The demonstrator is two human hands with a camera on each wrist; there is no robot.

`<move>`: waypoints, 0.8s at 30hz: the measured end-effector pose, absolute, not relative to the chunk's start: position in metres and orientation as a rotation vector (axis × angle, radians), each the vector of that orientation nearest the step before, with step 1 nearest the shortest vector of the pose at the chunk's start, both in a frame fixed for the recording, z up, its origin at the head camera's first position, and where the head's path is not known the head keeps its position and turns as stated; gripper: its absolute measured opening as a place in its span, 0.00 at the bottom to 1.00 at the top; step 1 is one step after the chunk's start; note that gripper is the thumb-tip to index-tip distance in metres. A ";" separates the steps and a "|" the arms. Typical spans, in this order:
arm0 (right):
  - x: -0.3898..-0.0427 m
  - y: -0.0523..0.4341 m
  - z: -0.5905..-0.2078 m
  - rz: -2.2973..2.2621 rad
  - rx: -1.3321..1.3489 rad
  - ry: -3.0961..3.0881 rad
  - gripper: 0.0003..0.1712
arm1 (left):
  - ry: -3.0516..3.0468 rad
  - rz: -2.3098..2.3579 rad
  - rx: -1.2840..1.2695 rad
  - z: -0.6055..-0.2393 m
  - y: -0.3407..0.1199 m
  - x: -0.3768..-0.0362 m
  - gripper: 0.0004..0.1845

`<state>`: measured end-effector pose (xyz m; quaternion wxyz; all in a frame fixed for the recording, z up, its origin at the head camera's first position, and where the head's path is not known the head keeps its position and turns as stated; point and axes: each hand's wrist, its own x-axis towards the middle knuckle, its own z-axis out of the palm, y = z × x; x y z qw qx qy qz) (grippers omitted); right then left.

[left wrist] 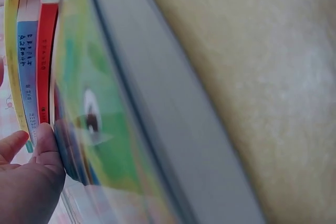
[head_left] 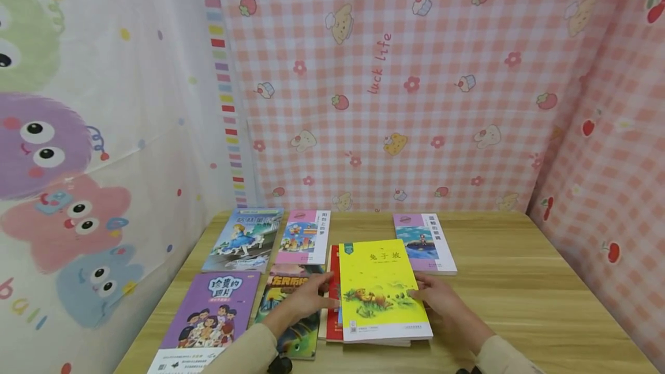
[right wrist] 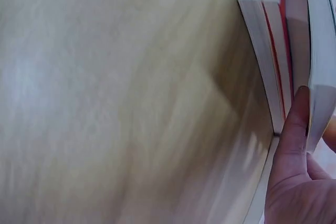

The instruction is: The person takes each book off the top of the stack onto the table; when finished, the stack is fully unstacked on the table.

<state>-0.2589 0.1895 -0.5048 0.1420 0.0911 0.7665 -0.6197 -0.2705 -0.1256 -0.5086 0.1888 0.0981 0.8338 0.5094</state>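
A yellow picture-covered book [head_left: 381,287] lies on top of a stack, over a blue book [left wrist: 27,51] and a red book [head_left: 334,316], with a further book beneath. My right hand [head_left: 449,305] pinches the yellow book's right edge, thumb on its cover; in the right wrist view the fingers [right wrist: 296,150] lie at the page edges. At the stack's left side my left hand [head_left: 303,299] touches the spines, its fingertips at the red and yellow books. Partly under that arm lies a dark green comic-style book [head_left: 296,339].
On the wooden table [head_left: 530,305] lie a purple book [head_left: 218,310] at front left, a blue-covered book [head_left: 244,241] behind it, a pink-and-white book [head_left: 303,238] beside that, and another pink-and-white book [head_left: 423,244] behind the stack. Printed cloths [head_left: 395,103] stand around the table.
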 end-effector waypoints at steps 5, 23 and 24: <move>-0.260 0.197 -0.503 -1.791 0.274 2.230 0.31 | 2.363 1.422 0.255 -0.507 -0.125 -0.268 0.43; -0.266 0.229 -0.497 -1.998 0.198 2.077 0.34 | 2.397 1.380 0.321 -0.505 -0.117 -0.264 0.42; -0.266 0.231 -0.497 -2.000 0.190 2.071 0.34 | 2.402 1.372 0.325 -0.505 -0.117 -0.264 0.42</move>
